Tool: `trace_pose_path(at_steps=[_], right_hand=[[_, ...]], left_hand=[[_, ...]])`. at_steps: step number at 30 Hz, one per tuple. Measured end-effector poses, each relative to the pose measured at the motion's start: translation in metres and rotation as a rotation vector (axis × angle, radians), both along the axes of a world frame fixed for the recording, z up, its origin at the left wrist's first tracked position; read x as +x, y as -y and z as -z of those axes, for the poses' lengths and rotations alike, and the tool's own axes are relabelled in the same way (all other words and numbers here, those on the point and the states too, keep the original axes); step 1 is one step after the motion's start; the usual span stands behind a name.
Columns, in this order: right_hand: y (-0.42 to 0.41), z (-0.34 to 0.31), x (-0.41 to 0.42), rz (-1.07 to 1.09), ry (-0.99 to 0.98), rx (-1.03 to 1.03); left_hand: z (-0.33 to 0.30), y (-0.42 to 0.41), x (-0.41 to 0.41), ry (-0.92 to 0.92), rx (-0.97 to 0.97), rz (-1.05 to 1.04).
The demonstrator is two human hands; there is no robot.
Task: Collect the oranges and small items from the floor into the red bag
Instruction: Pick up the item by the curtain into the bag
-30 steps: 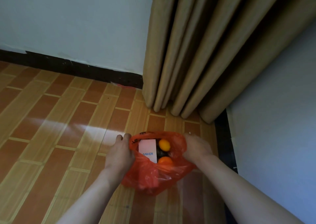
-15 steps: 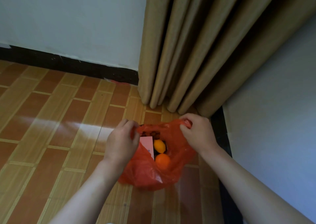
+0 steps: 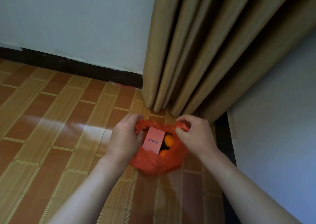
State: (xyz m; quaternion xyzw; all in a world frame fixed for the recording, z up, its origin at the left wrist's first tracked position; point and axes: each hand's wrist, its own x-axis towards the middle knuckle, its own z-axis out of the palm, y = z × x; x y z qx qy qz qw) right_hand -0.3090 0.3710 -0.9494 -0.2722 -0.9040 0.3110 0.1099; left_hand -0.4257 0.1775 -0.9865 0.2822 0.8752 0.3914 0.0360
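Red bag (image 3: pixel 154 165) sits on floor (image 3: pixel 51 138) w/ oranges (image 3: pixel 169 140) & Anker box (image 3: pixel 153 140) inside. Left hand (image 3: pixel 125 138) & right hand (image 3: pixel 196 134) each grip its rim.

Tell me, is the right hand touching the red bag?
Touching. The head view shows the right hand pinching the red bag at its bunched rim.

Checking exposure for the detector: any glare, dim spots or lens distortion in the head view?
Head view: a white glare streak lies on the floor tiles left of the left hand; the room is dim, the red bag interior dark around the oranges; wide-angle bending curves the baseboard and curtain; the ANKER box print is sharp.
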Motion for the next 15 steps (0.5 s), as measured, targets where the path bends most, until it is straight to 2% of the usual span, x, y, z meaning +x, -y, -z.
trace_pose_path(at_steps=[3,9,15], right_hand=[[-0.002,0.003,0.0,-0.042,0.014,0.01],[-0.015,0.0,0.005,0.009,-0.056,-0.042],[-0.002,-0.011,0.032,0.144,-0.099,-0.201]], left_hand=[[0.005,0.006,-0.005,-0.037,-0.1,-0.044],[-0.001,0.014,-0.015,-0.057,-0.061,-0.163],[-0.023,0.007,0.004,0.047,-0.082,-0.172]])
